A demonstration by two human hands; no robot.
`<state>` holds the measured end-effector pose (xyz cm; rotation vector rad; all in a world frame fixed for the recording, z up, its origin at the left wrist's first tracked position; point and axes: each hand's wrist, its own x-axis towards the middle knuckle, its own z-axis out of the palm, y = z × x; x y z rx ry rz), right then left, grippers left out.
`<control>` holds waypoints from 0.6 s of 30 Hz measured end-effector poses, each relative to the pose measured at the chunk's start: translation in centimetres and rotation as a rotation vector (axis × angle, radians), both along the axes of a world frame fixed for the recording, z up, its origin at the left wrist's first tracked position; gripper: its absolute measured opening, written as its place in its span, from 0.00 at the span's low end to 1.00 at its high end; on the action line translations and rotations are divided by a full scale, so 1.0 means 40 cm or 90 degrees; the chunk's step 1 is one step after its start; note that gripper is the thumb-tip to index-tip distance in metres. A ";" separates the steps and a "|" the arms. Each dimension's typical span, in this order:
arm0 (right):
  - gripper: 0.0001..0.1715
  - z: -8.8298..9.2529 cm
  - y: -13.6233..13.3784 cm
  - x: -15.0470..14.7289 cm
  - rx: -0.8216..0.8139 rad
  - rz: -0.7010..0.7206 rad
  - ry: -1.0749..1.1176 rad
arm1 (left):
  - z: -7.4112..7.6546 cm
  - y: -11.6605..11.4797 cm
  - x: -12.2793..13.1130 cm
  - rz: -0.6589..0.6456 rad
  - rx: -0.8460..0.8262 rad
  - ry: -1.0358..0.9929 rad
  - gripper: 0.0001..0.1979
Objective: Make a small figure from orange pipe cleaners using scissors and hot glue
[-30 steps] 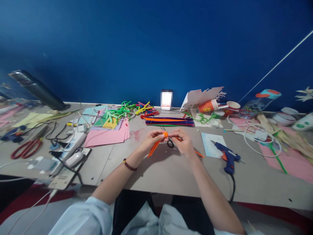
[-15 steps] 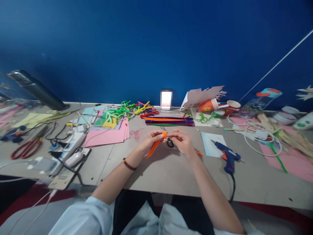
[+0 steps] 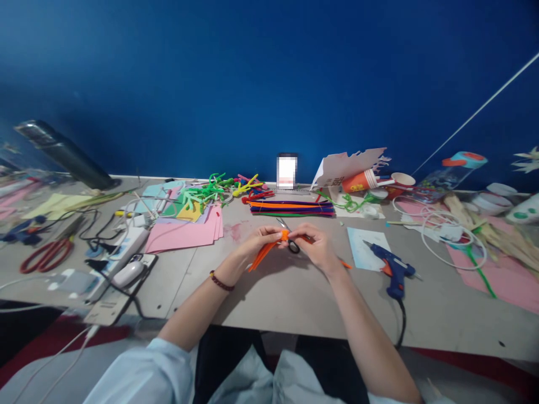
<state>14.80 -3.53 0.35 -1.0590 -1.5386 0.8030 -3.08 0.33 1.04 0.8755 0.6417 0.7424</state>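
Note:
Orange pipe cleaners (image 3: 261, 256) are gathered between my two hands, with a thick wound knot of orange at the middle. My left hand (image 3: 261, 240) is closed around the bundle, and its loose ends hang down toward me on the left. Pinched close to the knot, my right hand (image 3: 312, 244) grips the other side, where an orange tip pokes out beyond the palm. Small scissors with black handles (image 3: 293, 247) lie on the table just behind the knot, partly hidden by my fingers.
Behind my hands lies a row of coloured pipe cleaners (image 3: 292, 208), with a phone (image 3: 287, 172) standing beyond it. At right rests a blue glue gun (image 3: 394, 270). Pink paper (image 3: 183, 234), a power strip (image 3: 120, 261) and red-handled scissors (image 3: 46, 255) are at left.
My hands have shifted slightly around the orange knot, and the hanging ends have swung a little left. More of the small scissors' blades shows now.

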 end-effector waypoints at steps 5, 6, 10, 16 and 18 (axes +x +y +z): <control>0.15 -0.012 0.002 -0.008 -0.036 -0.001 0.057 | 0.002 0.002 -0.005 -0.013 0.014 -0.003 0.16; 0.15 -0.012 0.002 -0.008 -0.028 0.004 0.047 | 0.002 0.003 -0.006 -0.017 0.017 -0.001 0.16; 0.10 -0.005 0.002 -0.004 0.005 0.007 0.000 | -0.002 0.006 -0.006 -0.016 0.015 0.004 0.16; 0.09 0.000 0.001 -0.005 -0.003 0.006 -0.021 | -0.009 0.006 0.001 -0.005 0.013 0.007 0.18; 0.09 0.000 0.001 -0.005 -0.014 0.005 -0.012 | -0.012 0.006 0.004 0.010 0.034 -0.011 0.20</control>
